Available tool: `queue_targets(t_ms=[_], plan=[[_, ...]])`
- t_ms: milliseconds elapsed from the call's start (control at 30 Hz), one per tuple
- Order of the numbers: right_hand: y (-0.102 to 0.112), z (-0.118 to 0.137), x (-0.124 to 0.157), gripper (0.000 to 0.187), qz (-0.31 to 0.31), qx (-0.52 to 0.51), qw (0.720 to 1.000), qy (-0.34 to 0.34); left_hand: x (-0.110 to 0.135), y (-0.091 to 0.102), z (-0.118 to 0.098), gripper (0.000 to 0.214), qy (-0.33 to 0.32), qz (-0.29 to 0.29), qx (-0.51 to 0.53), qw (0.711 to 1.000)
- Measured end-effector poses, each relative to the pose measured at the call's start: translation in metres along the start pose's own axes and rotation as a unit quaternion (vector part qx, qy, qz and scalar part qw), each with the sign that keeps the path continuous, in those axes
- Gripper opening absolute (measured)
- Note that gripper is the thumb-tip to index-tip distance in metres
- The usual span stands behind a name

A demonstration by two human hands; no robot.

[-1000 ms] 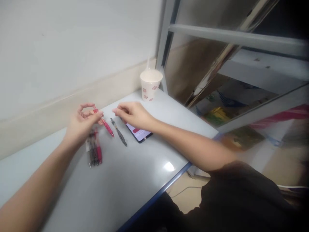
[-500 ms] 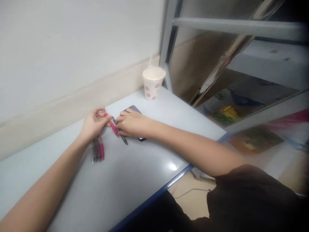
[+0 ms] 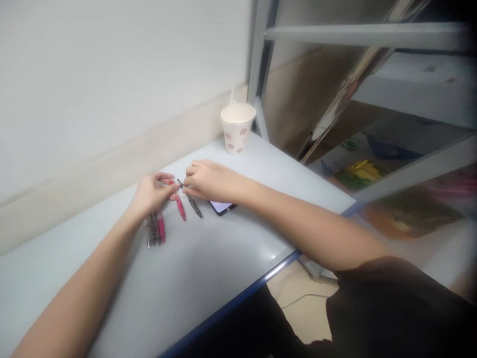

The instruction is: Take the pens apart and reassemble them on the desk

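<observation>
Left hand [image 3: 151,194]: grip pinched shut on the top end of the red pen [image 3: 181,208]. The tip points down toward the person and seems to rest on the tabletop [image 3: 208,263]. The pen sits nearer the person than the paper cup [image 3: 237,128] and off to the cup's left.

Right hand [image 3: 208,181]: fingertips clamp the top end of the dark pen [image 3: 194,205], which lies just beside the red pen on the cup side, roughly parallel to it. The two hands almost touch.

Pen bundle [image 3: 156,232]: several dark and red pens lying together, partly under the left wrist, further from the cup than the red pen.

Phone [image 3: 222,206]: screen lit, mostly hidden under the right hand, between the cup and the person.

Risks:
- Both holds are thin fingertip pinches at the very ends, so either pen could pivot or slip out and roll.
- The left wrist sits over the bundle and a shift could scatter it.
- The right forearm sweeping back toward the cup could tip it. It looks full and has a straw.
- The phone is close under the right hand and may get nudged.
</observation>
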State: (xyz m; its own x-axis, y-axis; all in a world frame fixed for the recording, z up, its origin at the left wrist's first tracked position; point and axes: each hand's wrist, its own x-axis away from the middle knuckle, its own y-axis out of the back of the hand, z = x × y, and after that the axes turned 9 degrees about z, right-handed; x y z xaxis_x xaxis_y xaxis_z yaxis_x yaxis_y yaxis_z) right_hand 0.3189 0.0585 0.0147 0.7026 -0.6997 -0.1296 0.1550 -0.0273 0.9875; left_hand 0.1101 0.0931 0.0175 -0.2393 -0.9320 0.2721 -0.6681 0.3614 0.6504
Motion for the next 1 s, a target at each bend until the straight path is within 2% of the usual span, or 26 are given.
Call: queue_targets(t_ms=[133, 300, 433, 600, 767, 867, 1000], plan=[[-0.007, -0.008, -0.001, 0.031, -0.002, -0.001, 1.000, -0.003, 0.005, -0.005, 0.003, 0.065, -0.017, -0.026, 0.025, 0.999], [-0.007, -0.012, -0.003, 0.024, -0.024, 0.008, 1.000, -0.004, 0.005, -0.008, 0.007, 0.048, -0.010, -0.046, -0.001, 0.999], [-0.003, -0.017, -0.004, 0.024, -0.032, -0.021, 0.998, -0.042, 0.006, -0.011, 0.009, 0.049, -0.016, -0.060, 0.003, 0.998], [-0.005, -0.022, -0.007, 0.026, -0.057, -0.074, 0.995, -0.048, 0.017, -0.017, 0.008, 0.039, -0.011, -0.060, 0.020, 0.998], [-0.007, -0.030, -0.006, 0.028, -0.086, -0.092, 0.991, -0.053, 0.023, -0.021, 0.008, 0.051, -0.013, -0.071, 0.020, 0.997], [-0.014, -0.034, -0.007, 0.026, -0.071, -0.081, 0.994, -0.034, 0.022, -0.023, 0.012, 0.049, -0.014, -0.085, 0.018, 0.996], [-0.023, -0.025, -0.010, 0.028, -0.005, -0.056, 0.998, 0.008, 0.016, -0.028, 0.018, 0.035, -0.023, -0.097, 0.019, 0.995]])
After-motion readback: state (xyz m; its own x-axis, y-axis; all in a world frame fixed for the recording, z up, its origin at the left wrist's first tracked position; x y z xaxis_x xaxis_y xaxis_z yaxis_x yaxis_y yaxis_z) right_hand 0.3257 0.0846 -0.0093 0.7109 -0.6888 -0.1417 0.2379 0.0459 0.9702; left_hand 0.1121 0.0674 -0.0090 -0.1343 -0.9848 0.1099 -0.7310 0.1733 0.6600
